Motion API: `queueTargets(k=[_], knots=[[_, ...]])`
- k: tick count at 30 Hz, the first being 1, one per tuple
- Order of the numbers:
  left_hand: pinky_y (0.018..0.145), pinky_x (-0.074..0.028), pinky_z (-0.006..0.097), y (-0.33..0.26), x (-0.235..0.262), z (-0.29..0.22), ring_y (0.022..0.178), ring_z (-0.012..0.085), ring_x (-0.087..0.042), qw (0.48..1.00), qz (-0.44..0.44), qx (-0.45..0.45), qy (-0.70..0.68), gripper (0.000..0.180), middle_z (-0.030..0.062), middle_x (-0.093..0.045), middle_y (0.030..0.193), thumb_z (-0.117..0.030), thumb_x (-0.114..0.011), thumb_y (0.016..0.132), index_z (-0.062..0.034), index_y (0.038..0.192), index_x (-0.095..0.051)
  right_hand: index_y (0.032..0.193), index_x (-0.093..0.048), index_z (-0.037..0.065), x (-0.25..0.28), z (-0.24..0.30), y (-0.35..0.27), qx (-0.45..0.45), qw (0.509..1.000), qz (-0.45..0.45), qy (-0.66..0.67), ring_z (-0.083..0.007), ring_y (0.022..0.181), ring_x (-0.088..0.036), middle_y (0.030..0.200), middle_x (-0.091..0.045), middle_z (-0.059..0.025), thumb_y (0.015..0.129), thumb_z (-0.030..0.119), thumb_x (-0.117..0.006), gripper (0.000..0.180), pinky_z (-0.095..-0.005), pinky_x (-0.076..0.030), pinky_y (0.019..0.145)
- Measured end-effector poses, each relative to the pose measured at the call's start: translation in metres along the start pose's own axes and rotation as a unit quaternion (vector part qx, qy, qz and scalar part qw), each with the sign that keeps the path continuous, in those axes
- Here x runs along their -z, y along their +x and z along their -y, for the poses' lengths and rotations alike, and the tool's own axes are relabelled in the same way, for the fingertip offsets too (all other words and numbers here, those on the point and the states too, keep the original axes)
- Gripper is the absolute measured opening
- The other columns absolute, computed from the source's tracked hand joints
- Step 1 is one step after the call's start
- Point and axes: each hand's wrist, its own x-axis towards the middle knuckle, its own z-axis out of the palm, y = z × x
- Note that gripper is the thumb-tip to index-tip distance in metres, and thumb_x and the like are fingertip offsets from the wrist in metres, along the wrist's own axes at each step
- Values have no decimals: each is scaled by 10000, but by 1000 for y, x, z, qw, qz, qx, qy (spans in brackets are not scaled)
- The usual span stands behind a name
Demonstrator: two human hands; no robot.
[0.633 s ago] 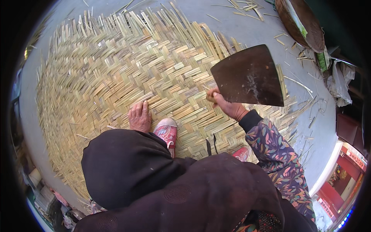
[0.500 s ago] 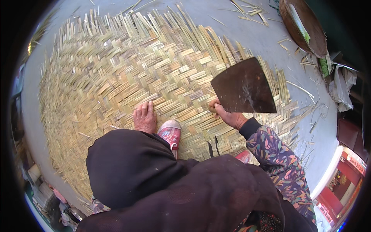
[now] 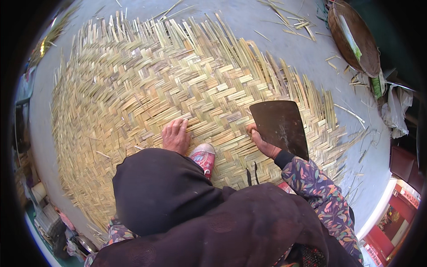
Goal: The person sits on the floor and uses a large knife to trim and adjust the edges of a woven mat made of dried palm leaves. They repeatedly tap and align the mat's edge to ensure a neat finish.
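A large mat of woven pale reed strips [image 3: 133, 98] lies on the grey floor, its far and right edges ragged with loose ends. My left hand [image 3: 177, 135] rests flat on it, fingers stretched forward, beside the white toe of my pink patterned shoe [image 3: 204, 159]. My right hand [image 3: 263, 140] is closed around the grip of a broad dark cleaver [image 3: 282, 127], low over the mat to the right of that shoe. The fist hides most of the grip. From here I cannot tell whether the blade touches the strips.
At the far right stands a round brown basket [image 3: 356, 40] with a pale stalk [image 3: 349, 35] in it. Loose strip offcuts [image 3: 296, 22] litter the floor nearby. A crumpled whitish plastic bag [image 3: 396, 109] hangs at the right. Assorted household items [image 3: 49, 218] crowd the lower left.
The cleaver has come down toward me and its blade has turned, with my right hand lower too. My left hand stays at the same place on the mat; the whole view has shifted slightly.
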Motion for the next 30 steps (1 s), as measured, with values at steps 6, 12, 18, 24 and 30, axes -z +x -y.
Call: queueTargets(k=[6, 12, 18, 24, 30], knots=[[1112, -280, 466, 61, -12, 7, 1365, 316, -363, 999, 30, 3, 14, 625, 130, -423, 1446, -277, -650, 862, -52, 1406, -437, 968, -601, 39, 4, 2, 5, -23, 999, 7, -36, -131, 724, -537, 824, -557, -45, 972, 152, -477, 167, -282, -467, 690], [1129, -255, 463, 32, -15, 48, 1383, 302, -349, 987, 51, 130, 81, 653, 134, -416, 1465, -376, -631, 881, -46, 1408, -431, 900, -629, 37, 1, -12, 6, -57, 998, -35, -1, -188, 801, -587, 810, -607, -83, 931, 126, -491, 167, -332, -476, 769], [1140, -233, 477, -18, 3, 85, 1427, 305, -296, 966, 94, 213, 114, 664, 157, -360, 1514, -418, -562, 930, -19, 1432, -392, 994, -601, 24, 5, -24, 9, -43, 997, 12, -63, -106, 738, -608, 926, -626, -60, 1005, 152, -445, 202, -257, -526, 639], [1146, -220, 457, -2, 6, 93, 1427, 282, -300, 957, 151, 209, 133, 681, 148, -371, 1512, -475, -506, 940, -36, 1448, -393, 885, -607, 32, 3, 0, 18, -48, 998, -33, -21, -113, 583, -553, 681, -557, -41, 936, 128, -502, 151, -289, -470, 545], [1131, -247, 454, 17, 21, 93, 1397, 292, -339, 952, 183, 214, 120, 699, 144, -391, 1489, -487, -510, 919, -42, 1446, -395, 869, -590, 31, 8, 9, 27, -102, 993, -26, 45, -122, 527, -553, 665, -553, -45, 924, 154, -521, 152, -300, -461, 498]])
